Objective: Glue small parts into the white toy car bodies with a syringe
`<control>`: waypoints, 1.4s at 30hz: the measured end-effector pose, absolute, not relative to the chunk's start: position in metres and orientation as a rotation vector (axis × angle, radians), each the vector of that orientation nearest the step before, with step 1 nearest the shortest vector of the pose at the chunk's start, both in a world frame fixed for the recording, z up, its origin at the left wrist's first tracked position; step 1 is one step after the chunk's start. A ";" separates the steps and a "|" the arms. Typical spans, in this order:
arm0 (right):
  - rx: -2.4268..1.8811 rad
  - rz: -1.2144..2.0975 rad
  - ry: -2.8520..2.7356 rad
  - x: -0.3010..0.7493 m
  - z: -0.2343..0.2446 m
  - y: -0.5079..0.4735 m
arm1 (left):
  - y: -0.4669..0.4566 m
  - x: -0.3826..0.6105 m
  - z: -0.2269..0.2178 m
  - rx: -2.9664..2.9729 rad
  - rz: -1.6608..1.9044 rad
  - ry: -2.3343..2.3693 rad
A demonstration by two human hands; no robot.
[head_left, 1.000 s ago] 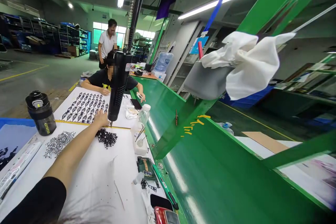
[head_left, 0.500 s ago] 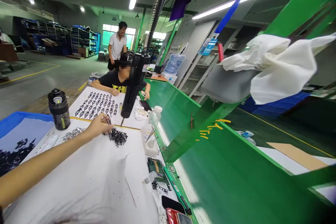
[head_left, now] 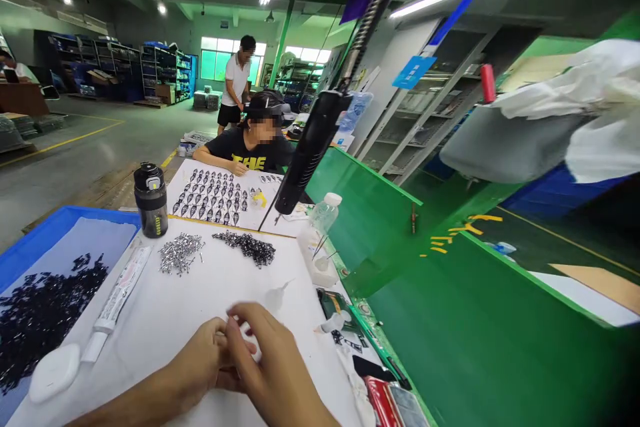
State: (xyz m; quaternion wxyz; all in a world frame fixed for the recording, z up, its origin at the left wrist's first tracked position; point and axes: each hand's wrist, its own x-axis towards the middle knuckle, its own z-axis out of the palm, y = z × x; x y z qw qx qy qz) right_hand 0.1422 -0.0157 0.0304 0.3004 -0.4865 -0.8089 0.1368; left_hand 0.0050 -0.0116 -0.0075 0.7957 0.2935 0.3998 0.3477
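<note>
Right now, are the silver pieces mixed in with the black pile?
No, the silver pile lies apart from the black pile, with white tabletop between them.

On the white table [head_left: 175, 313] I see a dark bottle [head_left: 151, 205], a white tube [head_left: 120, 293], silver pieces [head_left: 181, 253] and black pieces [head_left: 254, 251].

The word "THE" is written in big yellow letters on the black shirt [head_left: 226, 146] of the person [head_left: 239, 167] across the counter [head_left: 200, 297]. Yellow letters are also printed on the side of the dark bottle [head_left: 151, 203], but the word cannot be clearly read. Small print is seen on the white tube [head_left: 121, 292], and white marks are seen on the blue card [head_left: 414, 72], but both are too tiny to be read.
</note>
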 end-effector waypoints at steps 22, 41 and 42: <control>-1.635 0.416 -2.430 0.037 -0.008 0.098 | -0.005 -0.002 -0.030 0.506 0.819 0.893; -1.264 0.714 -1.809 0.102 0.003 0.062 | -0.007 -0.004 -0.015 0.685 0.892 0.992; -1.260 0.730 -1.757 0.109 0.001 0.054 | -0.007 -0.004 -0.015 0.680 0.911 1.003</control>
